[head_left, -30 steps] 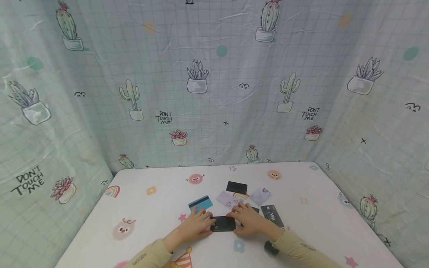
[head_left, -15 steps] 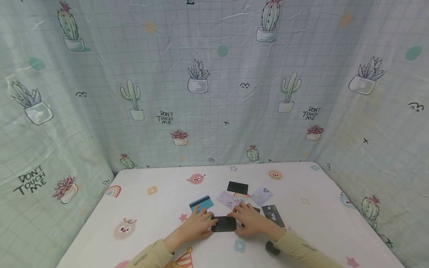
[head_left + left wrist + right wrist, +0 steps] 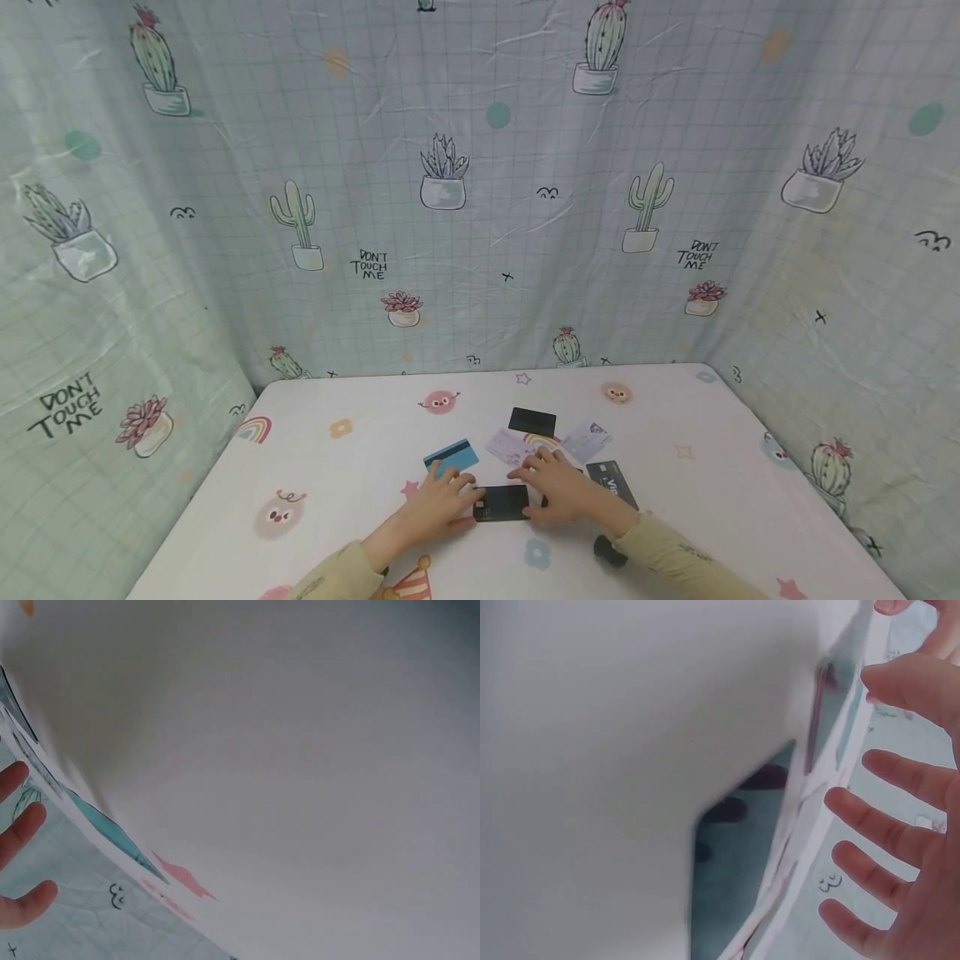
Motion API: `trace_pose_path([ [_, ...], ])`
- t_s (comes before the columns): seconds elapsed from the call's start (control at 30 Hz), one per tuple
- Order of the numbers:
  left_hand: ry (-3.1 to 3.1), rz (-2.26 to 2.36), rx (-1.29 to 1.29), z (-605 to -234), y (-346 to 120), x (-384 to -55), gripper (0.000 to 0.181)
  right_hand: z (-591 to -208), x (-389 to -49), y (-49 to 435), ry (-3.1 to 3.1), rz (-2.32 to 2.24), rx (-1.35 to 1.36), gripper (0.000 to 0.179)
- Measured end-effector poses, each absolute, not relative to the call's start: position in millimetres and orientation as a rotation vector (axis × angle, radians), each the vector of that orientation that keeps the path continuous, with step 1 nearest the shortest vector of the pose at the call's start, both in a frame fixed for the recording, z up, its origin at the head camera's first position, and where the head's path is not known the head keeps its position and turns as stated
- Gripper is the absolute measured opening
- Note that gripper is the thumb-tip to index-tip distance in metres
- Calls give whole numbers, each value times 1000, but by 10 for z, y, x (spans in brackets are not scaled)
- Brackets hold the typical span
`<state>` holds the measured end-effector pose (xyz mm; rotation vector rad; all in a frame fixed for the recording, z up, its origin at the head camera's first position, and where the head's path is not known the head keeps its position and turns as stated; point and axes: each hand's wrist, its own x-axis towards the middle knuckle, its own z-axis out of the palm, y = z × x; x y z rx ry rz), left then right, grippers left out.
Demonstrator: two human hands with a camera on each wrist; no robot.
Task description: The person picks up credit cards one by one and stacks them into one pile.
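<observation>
A black card [image 3: 501, 504] lies flat on the table between my two hands in the head view. My left hand [image 3: 440, 500] is at its left edge, a fingertip touching the top left corner. My right hand [image 3: 557, 487] is at its right end, thumb by the edge and forefinger a little beyond the far edge. In the right wrist view the right fingers [image 3: 877, 825] are spread and hold nothing. Several left fingertips [image 3: 22, 825] stand apart in the left wrist view. A blue card [image 3: 452, 456] with a dark stripe lies just beyond my left fingers.
Beyond my right hand lie another black card [image 3: 532, 422] and two pale purple cards [image 3: 510, 447]. A dark grey VIP card [image 3: 611, 482] is right of that hand, and one more dark card is mostly hidden under it. A dark round object [image 3: 609, 552] sits beside the right sleeve.
My right forefinger has drawn slightly off the black card's far edge. The card looks flat now, with a chip mark showing at its left. My left hand has hardly moved.
</observation>
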<state>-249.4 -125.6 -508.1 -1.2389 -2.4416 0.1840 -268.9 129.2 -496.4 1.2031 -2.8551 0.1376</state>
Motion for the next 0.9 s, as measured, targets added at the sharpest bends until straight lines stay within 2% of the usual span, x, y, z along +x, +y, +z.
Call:
trace_pose_path([
  [0.4, -2460, 180, -1142, -4997, -1425, -2435, 31, -4891, -2734, 1222, -2800, 138, 1200, 48],
  [0.9, -2456, 188, -1123, -5041, -1666, -2489, 32, -4849, -2802, 1060, -2751, 149, 1246, 46],
])
